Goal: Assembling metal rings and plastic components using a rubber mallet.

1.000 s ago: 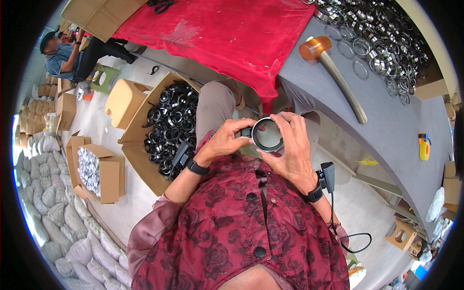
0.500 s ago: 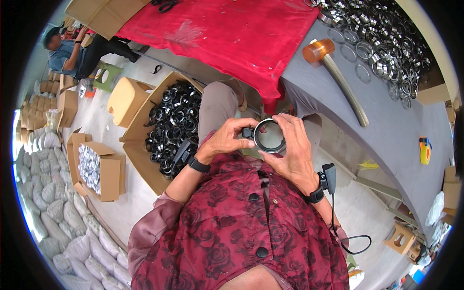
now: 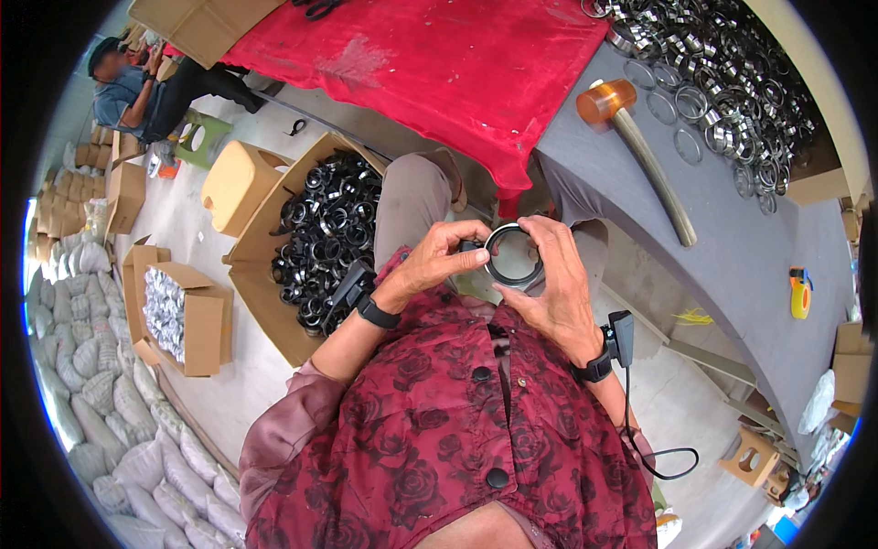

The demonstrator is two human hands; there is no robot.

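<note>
In front of my torso, both hands hold a round black ring with a silver metal lining (image 3: 501, 275). My left hand (image 3: 430, 261) pinches its left side, thumb and fingers covering most of a small dark tab there. My right hand (image 3: 560, 293) grips the right side, fingers over the upper rim and thumb below. To the left, an open cardboard box (image 3: 261, 293) is heaped with similar black rings (image 3: 329, 220). On the grey tabletop (image 3: 732, 238) to my right lies a mallet (image 3: 654, 174) with an amber head. Beyond it are piled shiny metal rings (image 3: 722, 91).
A red cloth (image 3: 439, 73) covers the table ahead. A yellow tool (image 3: 801, 295) lies on the grey table's right part. Left are a tan stool (image 3: 236, 188), a smaller carton (image 3: 208, 329) and stacked white sacks (image 3: 137, 462). Another person (image 3: 128, 101) sits far left.
My left thumb and fingers have closed in on the ring, hiding most of the dark tab that showed before. The ring has turned slightly; my right hand keeps its grip.
</note>
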